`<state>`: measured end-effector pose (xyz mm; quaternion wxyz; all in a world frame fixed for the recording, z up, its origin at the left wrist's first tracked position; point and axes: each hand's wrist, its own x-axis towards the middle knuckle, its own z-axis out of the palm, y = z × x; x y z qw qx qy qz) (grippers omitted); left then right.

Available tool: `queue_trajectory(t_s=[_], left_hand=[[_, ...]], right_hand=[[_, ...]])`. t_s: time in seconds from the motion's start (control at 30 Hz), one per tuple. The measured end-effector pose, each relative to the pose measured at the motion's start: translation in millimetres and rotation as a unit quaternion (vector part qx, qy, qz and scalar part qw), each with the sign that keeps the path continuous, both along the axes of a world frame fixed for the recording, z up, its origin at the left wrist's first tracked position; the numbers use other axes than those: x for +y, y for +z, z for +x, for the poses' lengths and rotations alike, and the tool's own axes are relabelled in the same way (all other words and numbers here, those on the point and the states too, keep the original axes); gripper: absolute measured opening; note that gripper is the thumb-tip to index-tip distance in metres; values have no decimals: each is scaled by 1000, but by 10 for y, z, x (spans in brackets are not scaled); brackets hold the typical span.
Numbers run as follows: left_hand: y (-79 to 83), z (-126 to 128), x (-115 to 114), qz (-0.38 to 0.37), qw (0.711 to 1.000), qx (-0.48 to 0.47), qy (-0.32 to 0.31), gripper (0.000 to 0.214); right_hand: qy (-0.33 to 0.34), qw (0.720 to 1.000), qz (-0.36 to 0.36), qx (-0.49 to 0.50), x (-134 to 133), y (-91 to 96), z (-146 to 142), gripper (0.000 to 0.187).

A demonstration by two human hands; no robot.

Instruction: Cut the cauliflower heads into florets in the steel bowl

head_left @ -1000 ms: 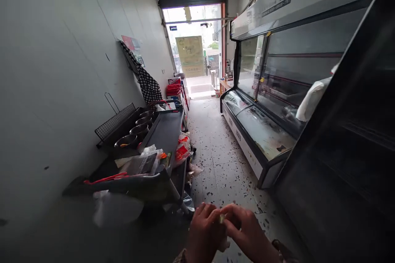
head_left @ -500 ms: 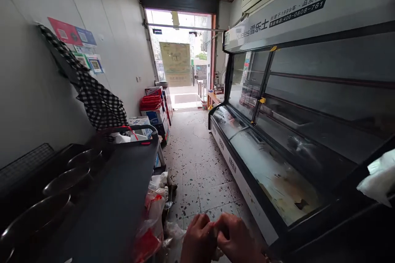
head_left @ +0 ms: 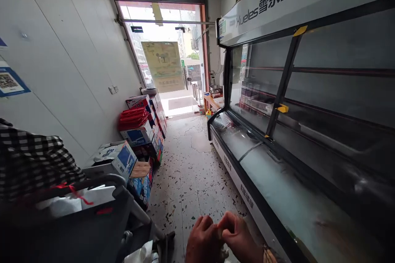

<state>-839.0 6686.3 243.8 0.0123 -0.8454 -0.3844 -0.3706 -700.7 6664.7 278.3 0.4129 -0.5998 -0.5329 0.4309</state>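
At the bottom middle, my left hand [head_left: 203, 239] is closed, its fingers curled in. Against it, fingertips to fingertips, my right hand [head_left: 239, 236] is bent into a pinch. A small pale bit shows below and between the two hands, too little of it to name. What the fingers hold, if anything, is hidden. The hands are over the speckled floor [head_left: 188, 189], between a black cart [head_left: 77, 226] on the left and a long glass display fridge [head_left: 259, 172] on the right.
Along the left wall stand cardboard boxes [head_left: 120, 158] and stacked red bags [head_left: 133, 118]. A checkered cloth [head_left: 33, 156] hangs by the cart, which carries white items with a red string. Ahead is a glass door [head_left: 162, 65], with a small wooden table [head_left: 212, 100] to its right.
My view has moved forward along the aisle toward the door. The cart, boxes and fridge appear nearer. Both hands stay together, slightly further right in view.
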Motion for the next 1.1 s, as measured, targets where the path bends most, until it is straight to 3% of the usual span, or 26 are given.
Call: queue_trajectory(t_s=[0.07,0.2,0.37,0.5,0.7,0.77,0.87,1.1], left_hand=[[54,-70,489,-75,996,-31,24,6],[110,-230,1365,-242,964,-110,33,21],[-116,-485,2698,-322,931,-172,-21,36],[-172,-831,4009,-298,945,-129,-45,31],[250,-1372,5850,-189,980,-43,-50,21],[336,-1469,6352,-166,984,-16,-61,18],[342,-1547,7024,-154,985,13,-73,18],[201,-1620,8636,-152,984,38,-87,18]], right_hand=[[32,996,-15,84,647,33,-53,13],[67,982,-41,170,1773,39,-211,10],[82,981,-53,165,3122,-167,-437,5],[69,994,-3,86,4265,-208,-719,7],[66,995,78,-8,5776,193,-1162,12],[57,996,73,-9,6216,288,-1252,13],[32,998,56,-22,6880,301,-1327,9],[109,993,-2,55,8644,18,-1281,11]])
